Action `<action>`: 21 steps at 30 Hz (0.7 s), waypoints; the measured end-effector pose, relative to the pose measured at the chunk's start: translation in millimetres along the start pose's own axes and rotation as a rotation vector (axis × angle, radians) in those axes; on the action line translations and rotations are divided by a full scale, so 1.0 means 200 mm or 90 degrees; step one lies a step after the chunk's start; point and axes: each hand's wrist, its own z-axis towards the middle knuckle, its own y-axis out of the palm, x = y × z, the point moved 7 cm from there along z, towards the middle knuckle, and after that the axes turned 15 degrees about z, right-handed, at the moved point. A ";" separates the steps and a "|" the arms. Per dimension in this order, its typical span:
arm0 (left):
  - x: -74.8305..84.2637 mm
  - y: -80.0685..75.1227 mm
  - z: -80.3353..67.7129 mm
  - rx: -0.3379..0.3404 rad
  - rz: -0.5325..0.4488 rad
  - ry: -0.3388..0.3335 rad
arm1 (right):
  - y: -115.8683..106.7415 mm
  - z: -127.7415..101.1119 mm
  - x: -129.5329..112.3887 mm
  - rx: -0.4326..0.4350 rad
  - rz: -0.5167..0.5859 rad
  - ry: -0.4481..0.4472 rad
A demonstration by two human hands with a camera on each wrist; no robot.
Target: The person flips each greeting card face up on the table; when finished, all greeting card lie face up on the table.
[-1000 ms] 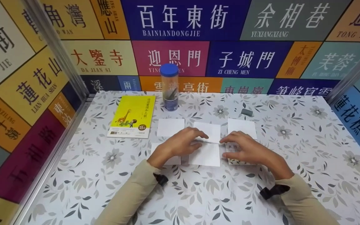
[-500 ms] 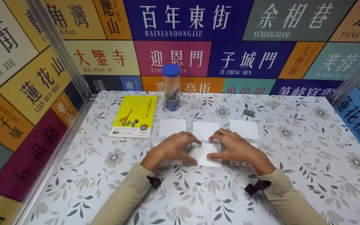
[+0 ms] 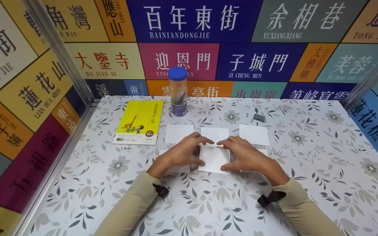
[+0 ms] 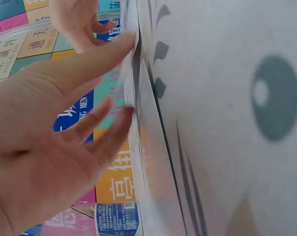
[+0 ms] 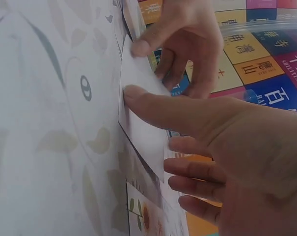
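A square white card (image 3: pixel 214 159) lies at the middle of the near row, between the hands in the head view. My left hand (image 3: pixel 181 152) grips its left side, thumb near the close corner and fingertips toward the far edge. On the right side my right hand (image 3: pixel 249 154) holds it likewise. Both thumbs show on the card (image 5: pixel 146 110) in the right wrist view, with a dark shadow along one edge. A printed card (image 5: pixel 144 214) with a flower and green leaves lies near my right hand. My left forearm and hand partly cover another white card (image 3: pixel 181 169).
Three white cards form the far row: left (image 3: pixel 179 132), middle (image 3: pixel 214 134) and right (image 3: pixel 255 133). A yellow book (image 3: pixel 139 121) lies to the left. A clear tube with blue lid (image 3: pixel 178 91) stands behind. A grey eraser-like block (image 3: pixel 259 117) sits back right.
My right hand has come left from the printed card onto the middle near card. My left hand has moved to that card's left side. The far middle card has shifted slightly left.
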 end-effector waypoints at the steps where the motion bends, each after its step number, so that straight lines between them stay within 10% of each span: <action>1: 0.00 -0.01 0.00 0.015 -0.030 0.004 | -0.01 0.00 -0.01 0.015 -0.003 -0.008; 11: -0.02 -0.11 0.00 0.116 -0.400 0.028 | -0.12 0.02 -0.07 0.145 0.087 -0.048; 21: -0.05 -0.11 0.01 0.177 -0.336 -0.004 | -0.15 0.01 -0.06 0.154 0.244 -0.095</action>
